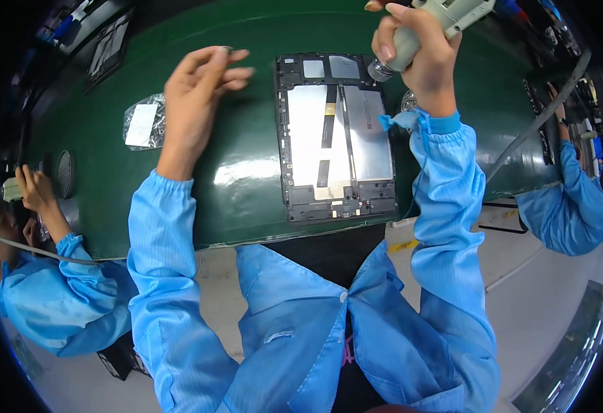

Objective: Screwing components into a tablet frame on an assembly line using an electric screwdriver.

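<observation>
An electronics assembly workshop, set out like a factory line, is suggested by what can be seen. A long workbench with a glossy dark-green top (236, 124) is shared by several people, and similar light-blue work coats are worn by the wearer (294, 330), by a co-worker at the left (67, 303) and by another at the right (569, 206). On the bench a flat black rectangular device with bare silver metal plates (370, 151) is laid open, its inner parts exposed. A pale grey-green handheld power tool (446, 14) is held above it, and a similar pale tool (12, 189) is gripped by the left co-worker.
</observation>
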### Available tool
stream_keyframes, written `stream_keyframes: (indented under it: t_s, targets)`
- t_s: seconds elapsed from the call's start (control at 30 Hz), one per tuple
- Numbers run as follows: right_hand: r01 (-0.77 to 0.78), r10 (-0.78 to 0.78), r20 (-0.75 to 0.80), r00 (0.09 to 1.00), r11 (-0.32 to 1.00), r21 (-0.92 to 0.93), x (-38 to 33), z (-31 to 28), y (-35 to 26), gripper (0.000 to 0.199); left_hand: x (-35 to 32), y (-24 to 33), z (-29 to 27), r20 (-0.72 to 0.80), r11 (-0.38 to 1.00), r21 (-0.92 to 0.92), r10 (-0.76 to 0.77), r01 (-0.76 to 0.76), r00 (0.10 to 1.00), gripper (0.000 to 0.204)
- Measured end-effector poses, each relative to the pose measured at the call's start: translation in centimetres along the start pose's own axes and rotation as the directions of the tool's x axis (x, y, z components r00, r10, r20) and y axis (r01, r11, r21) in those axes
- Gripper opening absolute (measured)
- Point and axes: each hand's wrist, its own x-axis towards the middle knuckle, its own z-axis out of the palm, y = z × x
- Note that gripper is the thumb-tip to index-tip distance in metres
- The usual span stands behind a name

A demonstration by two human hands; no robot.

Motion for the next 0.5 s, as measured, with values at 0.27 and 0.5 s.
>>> stream_keyframes:
  t_s: [0.27,0.5]
  targets:
    - [-0.021,0.021,0.078,0.997,1.0,0.008,2.0,2.4,2.6,0.02,2.4,-3.5,3.0,0.059,0.912,-0.361,-0.185,0.193,0.981,0.033]
    - [-0.055,0.053,0.105,0.993,0.998,0.023,4.0,4.6,4.3,0.021,4.1,-4.0,2.8,-0.017,0.889,-0.44,-0.152,0.129,0.988,0.031]
